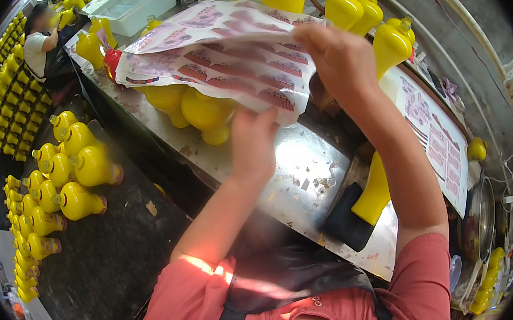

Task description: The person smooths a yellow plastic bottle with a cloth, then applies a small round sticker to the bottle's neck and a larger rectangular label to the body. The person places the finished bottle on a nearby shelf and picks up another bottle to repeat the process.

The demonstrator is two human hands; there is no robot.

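Note:
A white printed sheet (241, 77) with rows of purple and dark red decals is lifted over the bench. My right hand (340, 54) is closed on its right edge, fingers curled round it. At the lower edge of the sheet my left hand (255, 138) is closed, pinching the border; its fingertips are slightly blurred. Another printed sheet (192, 26) shows behind the raised one. Under the sheet lie glossy yellow bottles (204, 110), partly covered by it. Below my right forearm, a yellow bottle (373, 191) rests on a black pad (347, 219).
Wet metal bench (303, 161) with scraps. Yellow bottles (75, 163) crowd the dark table at left. More bottles (344, 8) and a decal sheet (434, 129) line the right side. Plastic tubs (134, 11) stand at the back; a co-worker (44, 48) is far left.

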